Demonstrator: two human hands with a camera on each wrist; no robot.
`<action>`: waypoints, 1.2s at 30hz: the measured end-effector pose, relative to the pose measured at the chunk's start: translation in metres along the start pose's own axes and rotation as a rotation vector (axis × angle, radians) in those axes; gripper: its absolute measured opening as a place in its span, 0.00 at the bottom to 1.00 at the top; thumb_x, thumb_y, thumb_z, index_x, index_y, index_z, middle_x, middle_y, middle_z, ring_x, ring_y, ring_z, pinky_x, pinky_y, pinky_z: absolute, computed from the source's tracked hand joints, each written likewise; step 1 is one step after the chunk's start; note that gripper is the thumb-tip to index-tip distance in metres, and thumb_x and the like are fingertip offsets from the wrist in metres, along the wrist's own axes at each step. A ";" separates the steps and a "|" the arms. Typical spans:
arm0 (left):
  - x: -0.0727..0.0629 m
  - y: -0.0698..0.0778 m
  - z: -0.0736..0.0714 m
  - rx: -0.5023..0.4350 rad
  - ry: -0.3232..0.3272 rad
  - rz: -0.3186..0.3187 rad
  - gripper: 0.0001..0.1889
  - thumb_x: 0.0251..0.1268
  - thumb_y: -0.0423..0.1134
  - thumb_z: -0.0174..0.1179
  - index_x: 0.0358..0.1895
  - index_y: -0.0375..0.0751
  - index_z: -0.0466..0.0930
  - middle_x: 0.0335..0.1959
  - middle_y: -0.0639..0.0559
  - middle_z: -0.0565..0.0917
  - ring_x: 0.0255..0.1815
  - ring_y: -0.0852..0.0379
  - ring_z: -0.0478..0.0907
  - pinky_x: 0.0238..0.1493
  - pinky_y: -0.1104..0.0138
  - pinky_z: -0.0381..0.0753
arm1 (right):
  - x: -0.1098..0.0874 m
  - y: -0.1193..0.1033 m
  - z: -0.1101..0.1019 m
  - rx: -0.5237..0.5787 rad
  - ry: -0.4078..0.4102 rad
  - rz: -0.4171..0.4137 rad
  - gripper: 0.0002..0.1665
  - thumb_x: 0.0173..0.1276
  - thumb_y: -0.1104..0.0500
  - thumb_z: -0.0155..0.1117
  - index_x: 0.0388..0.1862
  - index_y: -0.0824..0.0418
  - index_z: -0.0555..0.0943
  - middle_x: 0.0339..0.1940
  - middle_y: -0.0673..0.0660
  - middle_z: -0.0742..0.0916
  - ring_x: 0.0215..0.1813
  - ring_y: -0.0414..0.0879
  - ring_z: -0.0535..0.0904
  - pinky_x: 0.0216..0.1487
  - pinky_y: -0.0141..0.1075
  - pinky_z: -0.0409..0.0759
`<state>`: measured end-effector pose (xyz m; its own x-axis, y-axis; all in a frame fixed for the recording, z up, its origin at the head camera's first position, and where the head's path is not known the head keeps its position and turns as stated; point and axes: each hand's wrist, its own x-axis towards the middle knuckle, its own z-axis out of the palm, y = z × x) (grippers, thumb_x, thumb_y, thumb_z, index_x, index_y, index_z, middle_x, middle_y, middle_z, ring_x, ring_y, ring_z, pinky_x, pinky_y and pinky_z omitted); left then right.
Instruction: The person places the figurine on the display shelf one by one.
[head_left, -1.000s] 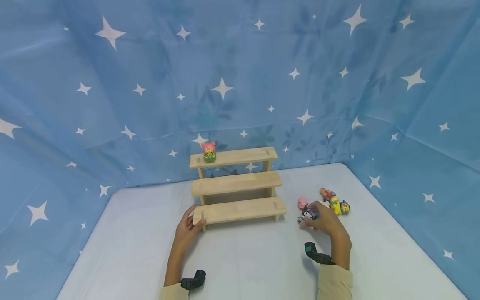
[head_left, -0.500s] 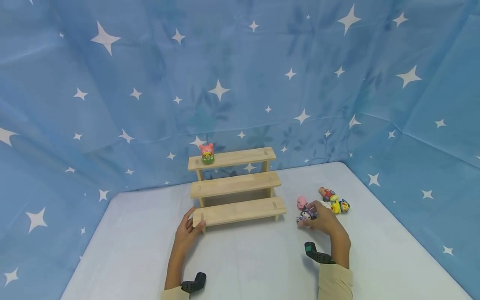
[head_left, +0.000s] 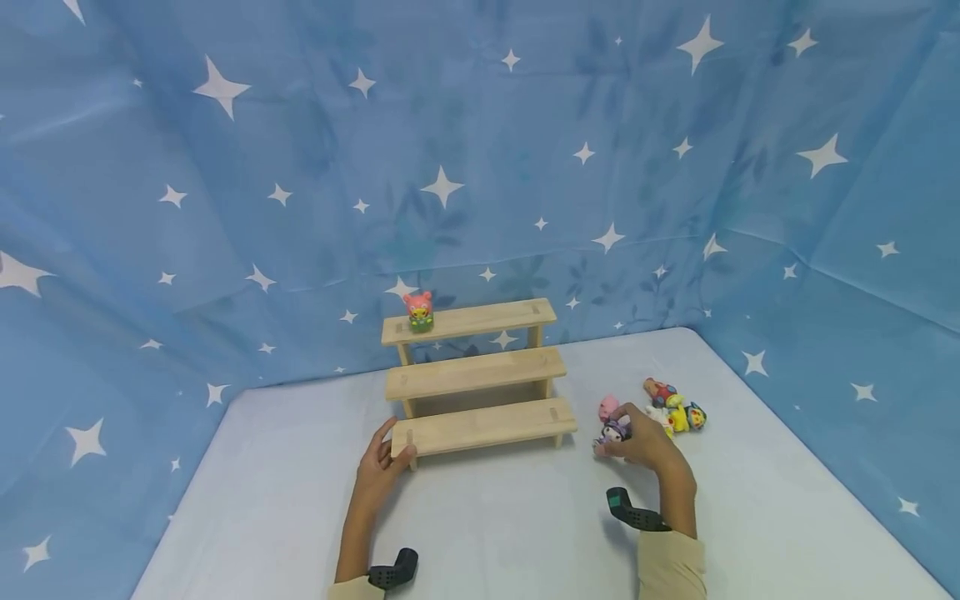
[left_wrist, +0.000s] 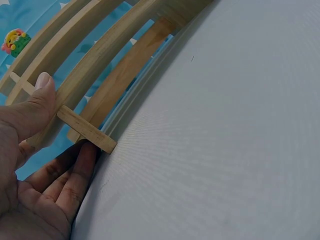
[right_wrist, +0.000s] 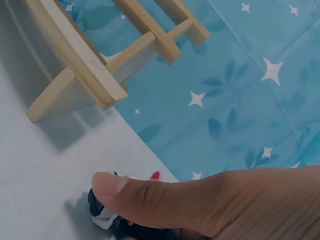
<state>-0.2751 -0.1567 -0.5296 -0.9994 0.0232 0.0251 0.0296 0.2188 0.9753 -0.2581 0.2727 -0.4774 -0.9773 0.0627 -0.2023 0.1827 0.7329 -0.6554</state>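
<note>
A three-tier wooden display stand [head_left: 483, 427] stands on the white table. My left hand [head_left: 378, 477] grips the left end of its lowest tier, thumb on the top board and fingers around the side by the leg [left_wrist: 87, 129]. To the right of the stand, my right hand [head_left: 649, 442] pinches a small black-and-purple figurine with a white face [head_left: 613, 430] between thumb and fingers, close over the table. The thumb covers much of that figurine [right_wrist: 102, 216] in the right wrist view. Just behind it sits a round pink figurine [head_left: 608, 407].
Beyond my right hand lies a cluster of toy figurines: a red-and-brown one [head_left: 660, 392], a white one [head_left: 660, 417], a yellow one [head_left: 678, 417] and a blue-and-yellow one [head_left: 696, 416]. A pink-and-green figurine [head_left: 419, 312] stands on the top tier's left end. A starry blue curtain [head_left: 480, 150] hangs behind.
The head view has shifted slightly. My right hand has edged a little left with the black-and-purple figurine, while my left hand keeps its hold on the stand.
</note>
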 end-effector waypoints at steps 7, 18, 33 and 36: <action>0.000 -0.001 -0.001 -0.003 0.006 -0.006 0.36 0.68 0.41 0.62 0.76 0.45 0.56 0.62 0.32 0.76 0.62 0.41 0.78 0.53 0.71 0.78 | 0.001 -0.006 0.003 -0.024 0.005 -0.033 0.38 0.55 0.56 0.77 0.57 0.63 0.65 0.52 0.69 0.77 0.47 0.57 0.77 0.46 0.51 0.79; 0.000 -0.001 -0.001 -0.006 -0.007 0.006 0.36 0.69 0.42 0.61 0.76 0.46 0.56 0.64 0.33 0.76 0.64 0.40 0.76 0.57 0.67 0.78 | 0.002 0.000 0.005 -0.024 -0.009 -0.077 0.42 0.59 0.53 0.74 0.67 0.60 0.63 0.66 0.75 0.73 0.64 0.72 0.70 0.58 0.66 0.71; -0.001 0.001 -0.002 0.012 0.001 0.016 0.35 0.69 0.42 0.61 0.76 0.46 0.56 0.64 0.33 0.75 0.63 0.41 0.76 0.56 0.66 0.80 | 0.004 0.007 0.004 0.104 0.068 -0.166 0.34 0.65 0.59 0.67 0.69 0.58 0.67 0.66 0.72 0.74 0.59 0.67 0.77 0.53 0.56 0.79; 0.000 0.000 -0.001 0.022 0.006 0.013 0.36 0.68 0.42 0.62 0.76 0.45 0.57 0.64 0.32 0.75 0.64 0.40 0.76 0.57 0.62 0.80 | 0.001 0.003 -0.002 0.219 0.129 -0.196 0.34 0.67 0.61 0.64 0.71 0.55 0.66 0.67 0.69 0.72 0.58 0.65 0.78 0.52 0.51 0.82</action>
<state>-0.2756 -0.1579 -0.5292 -0.9990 0.0205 0.0392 0.0430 0.2399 0.9698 -0.2591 0.2760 -0.4783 -0.9992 0.0298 0.0281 -0.0058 0.5768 -0.8169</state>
